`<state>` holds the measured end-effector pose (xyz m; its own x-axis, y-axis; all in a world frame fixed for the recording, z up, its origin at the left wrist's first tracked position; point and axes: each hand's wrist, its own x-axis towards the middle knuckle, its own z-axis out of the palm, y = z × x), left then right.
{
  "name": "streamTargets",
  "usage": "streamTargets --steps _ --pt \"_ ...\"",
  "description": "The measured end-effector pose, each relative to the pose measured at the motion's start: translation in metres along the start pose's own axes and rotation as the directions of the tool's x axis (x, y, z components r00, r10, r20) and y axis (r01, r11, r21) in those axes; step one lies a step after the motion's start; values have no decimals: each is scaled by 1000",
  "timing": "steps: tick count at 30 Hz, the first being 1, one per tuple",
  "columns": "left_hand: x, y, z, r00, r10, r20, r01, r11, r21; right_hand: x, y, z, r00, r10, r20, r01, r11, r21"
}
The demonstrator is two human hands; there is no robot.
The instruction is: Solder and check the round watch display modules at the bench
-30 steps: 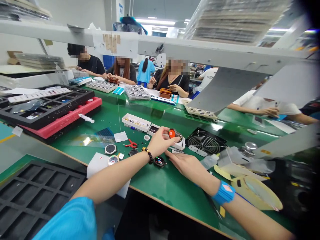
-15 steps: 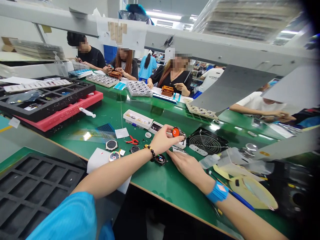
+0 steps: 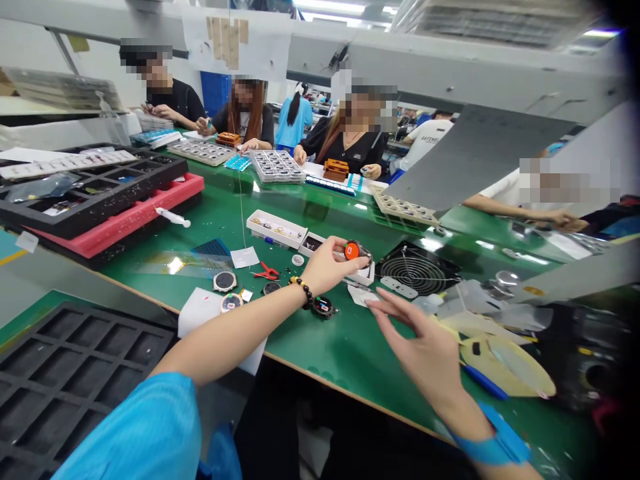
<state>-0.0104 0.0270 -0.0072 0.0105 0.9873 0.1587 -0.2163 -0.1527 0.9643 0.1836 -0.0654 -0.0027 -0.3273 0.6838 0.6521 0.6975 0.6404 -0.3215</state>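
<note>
Between the thumb and fingers of my left hand [image 3: 327, 267] is a round watch part with an orange face [image 3: 352, 251], raised over a small white box. My right hand [image 3: 413, 340] hovers above the green mat, fingers extended and slightly apart, with nothing visible in it. A small white sheet [image 3: 361, 295] lies just beyond its fingertips. Below my left wrist rests a dark watch part [image 3: 323, 307]. Further left are another round watch part [image 3: 225, 281] and one with a green mark [image 3: 231, 303], beside red pliers [image 3: 267, 271].
A black fan [image 3: 417, 270] sits right of the boxes. Stacked foam trays [image 3: 100, 193] occupy the left side, and a long white box [image 3: 277, 230] stands mid-table. Clear plastic pieces and a yellow disc [image 3: 507, 367] lie right. Several people sit across the table.
My right hand has moved right and toward me, away from my left hand, and its fingers have spread. My left hand still holds the orange-faced part. The view has tilted slightly downward.
</note>
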Motion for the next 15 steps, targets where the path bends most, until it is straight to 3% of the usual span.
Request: streamTargets --steps 2,3,4,6,7,10,12,15 --pt "-1 0 1 1000 -5 1 5 1000 10 -28 -32 0 999 14 -32 -11 996 87" --pt "-1 1 1 1000 -7 0 7 1000 20 -44 -48 6 997 -79 26 75 989 131" --pt "-2 1 1 1000 -8 1 8 999 33 -61 -63 15 970 -220 105 196 959 203" --pt "-3 1 2 1000 -3 15 2 997 72 -90 -89 39 857 -462 228 375 863 340" --pt "-3 1 2 1000 2 28 -4 995 95 -102 -97 52 840 -459 289 355 868 346" --pt "-4 0 2 997 7 72 -19 986 168 -124 -102 83 909 -274 313 145 914 379" --pt "-5 0 3 996 8 89 -26 978 205 -131 -93 91 941 -147 305 10 912 410" --pt "-7 2 2 995 3 100 -28 968 250 -140 -79 93 934 -51 353 -109 902 418"
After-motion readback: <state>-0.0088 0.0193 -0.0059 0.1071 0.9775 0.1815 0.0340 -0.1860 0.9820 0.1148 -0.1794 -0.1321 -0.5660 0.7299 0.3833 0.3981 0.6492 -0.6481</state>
